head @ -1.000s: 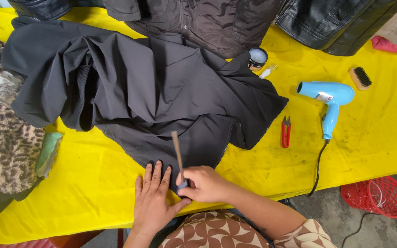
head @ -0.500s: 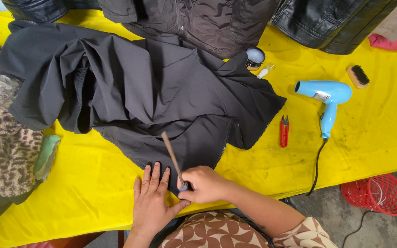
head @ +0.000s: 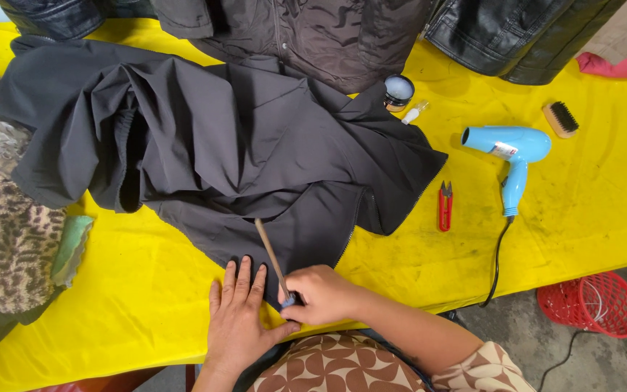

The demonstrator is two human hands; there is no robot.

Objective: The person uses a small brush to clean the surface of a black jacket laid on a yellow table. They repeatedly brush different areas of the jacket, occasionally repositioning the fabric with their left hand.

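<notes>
The right hand (head: 321,294) pinches a thin wooden-handled brush (head: 270,255); the left hand (head: 239,319) lies flat, fingers open, holding nothing, on the dark grey fabric jacket (head: 219,152) near the yellow table's edge (head: 146,341).

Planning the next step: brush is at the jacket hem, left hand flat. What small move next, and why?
Probably a short stroke along the hem. The right hand pinches the brush with its tip on the jacket edge, while the left hand presses the fabric flat beside it.

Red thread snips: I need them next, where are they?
In the head view, the red thread snips lie on the yellow tablecloth, between the dark jacket and the blue hair dryer.
</notes>
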